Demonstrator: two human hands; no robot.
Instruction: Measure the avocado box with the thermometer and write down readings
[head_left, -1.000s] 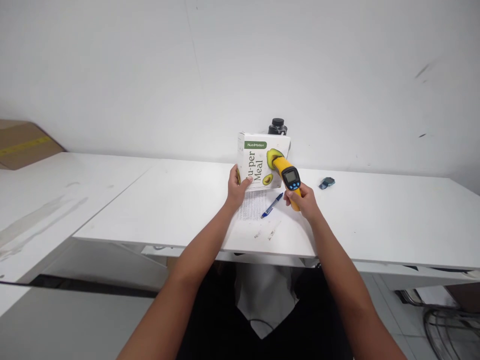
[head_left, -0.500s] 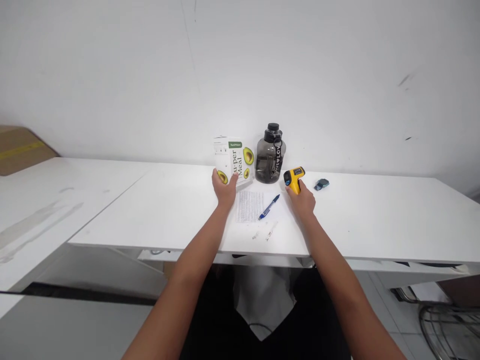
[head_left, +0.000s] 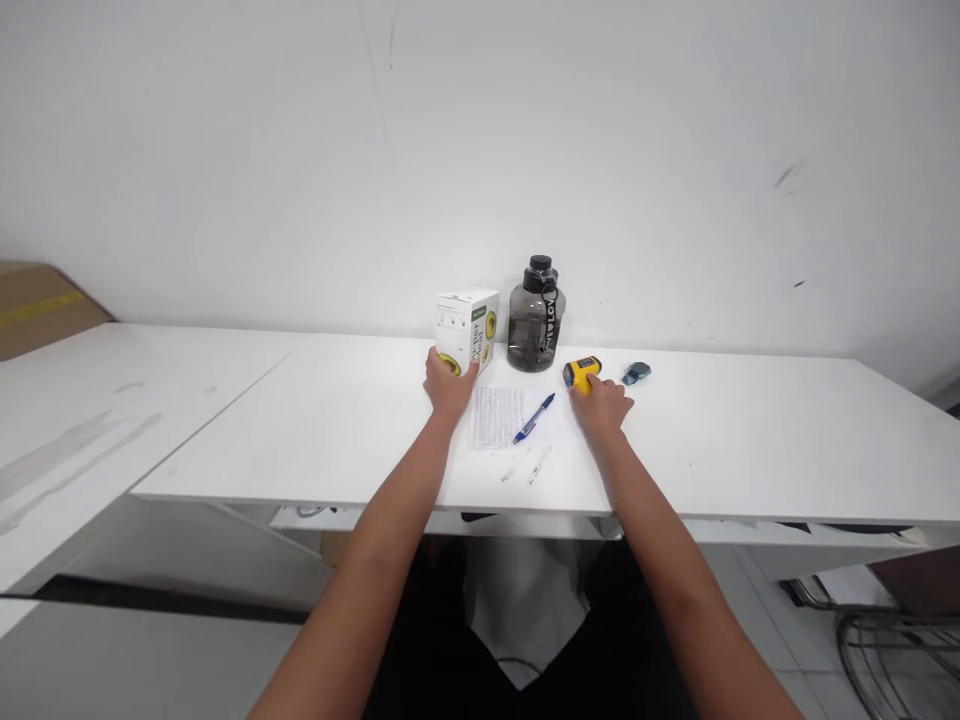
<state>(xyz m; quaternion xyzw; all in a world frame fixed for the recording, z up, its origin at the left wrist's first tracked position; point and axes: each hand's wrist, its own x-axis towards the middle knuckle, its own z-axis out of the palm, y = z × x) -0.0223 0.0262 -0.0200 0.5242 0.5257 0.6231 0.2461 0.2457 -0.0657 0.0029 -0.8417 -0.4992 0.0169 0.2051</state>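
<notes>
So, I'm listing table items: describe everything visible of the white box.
The box looks like white cardboard, printed with avocados, a green label and sideways lettering. Its top looks shut. It is upright at the table, left of the bottle, front and side panels showing. The left hand grips its lower part, hiding whether the base touches down.

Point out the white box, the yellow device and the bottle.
White box point(head_left: 462, 328): head view, on the side panel, near the lettered face.
Yellow device point(head_left: 582, 375): head view, on the yellow casing.
Bottle point(head_left: 527, 326): head view, on the see-through grey body.
</notes>
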